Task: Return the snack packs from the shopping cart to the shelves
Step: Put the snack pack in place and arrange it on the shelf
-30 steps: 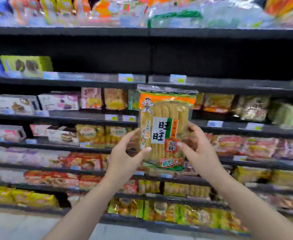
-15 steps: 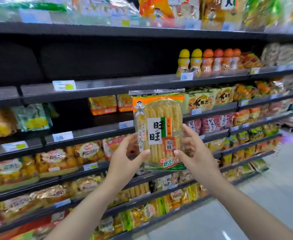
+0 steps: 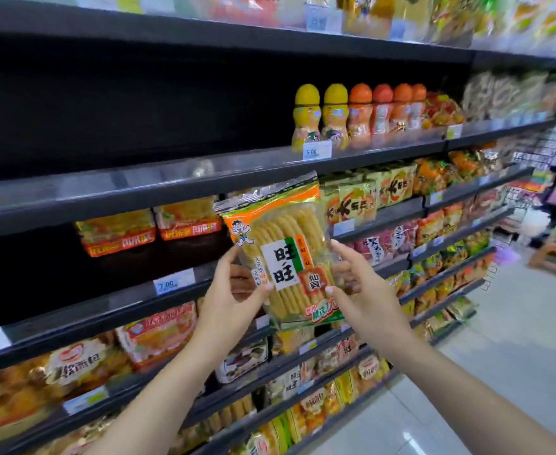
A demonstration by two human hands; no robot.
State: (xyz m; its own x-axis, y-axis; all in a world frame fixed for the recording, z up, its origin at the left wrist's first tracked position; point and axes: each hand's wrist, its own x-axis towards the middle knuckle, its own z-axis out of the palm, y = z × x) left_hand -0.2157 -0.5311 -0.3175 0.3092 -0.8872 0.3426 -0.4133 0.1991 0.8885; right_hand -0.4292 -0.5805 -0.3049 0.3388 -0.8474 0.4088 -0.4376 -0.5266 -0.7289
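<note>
Before me a row of bottles [image 3: 357, 114] stands side by side, two with yellow caps, the rest orange. A price tag [image 3: 316, 149] reading 3.00 hangs just below them, another [image 3: 174, 281] reading 7.00 lower left. Far right, a small wooden stool [image 3: 555, 259] sits on the pale tiled floor [image 3: 500, 372].

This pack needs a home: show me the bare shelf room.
Both hands hold the rice cracker pack. Bare: the dark shelf left of the bottles, and the stretch by the 7.00 tag. The lower shelves are crowded.
</note>
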